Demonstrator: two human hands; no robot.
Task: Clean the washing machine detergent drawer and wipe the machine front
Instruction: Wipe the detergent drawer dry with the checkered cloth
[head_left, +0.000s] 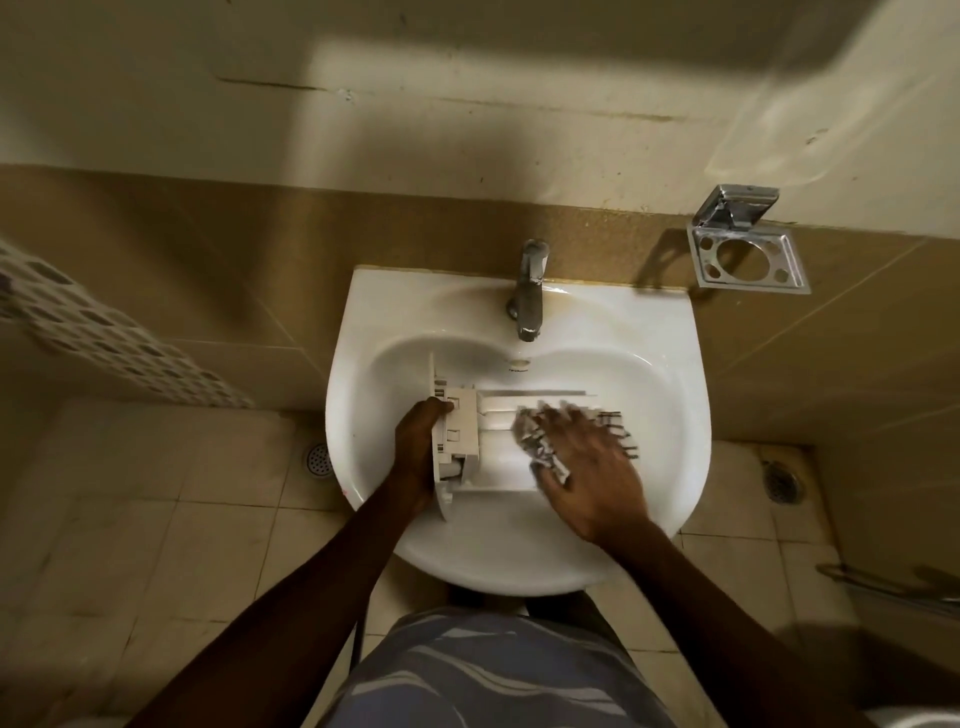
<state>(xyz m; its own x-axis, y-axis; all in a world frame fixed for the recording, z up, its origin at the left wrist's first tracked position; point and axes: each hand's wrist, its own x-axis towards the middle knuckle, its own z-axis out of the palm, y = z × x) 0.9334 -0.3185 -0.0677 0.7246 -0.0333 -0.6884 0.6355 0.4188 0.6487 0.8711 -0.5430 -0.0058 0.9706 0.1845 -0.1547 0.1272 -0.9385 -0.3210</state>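
A white plastic detergent drawer (498, 441) lies across the bowl of a white wash basin (660, 364), its front panel to the left. My left hand (415, 447) grips that front panel end. My right hand (587, 467) presses a crumpled patterned cloth (530, 436) onto the drawer's compartments; the fingers are blurred and cover the drawer's right part. The washing machine itself is out of sight.
A chrome tap (530, 291) stands at the back of the basin, with no water seen running. A metal toothbrush holder (748, 260) hangs on the wall to the right. Tiled floor with drains (318, 460) lies on both sides. A perforated white basket (104, 332) is at left.
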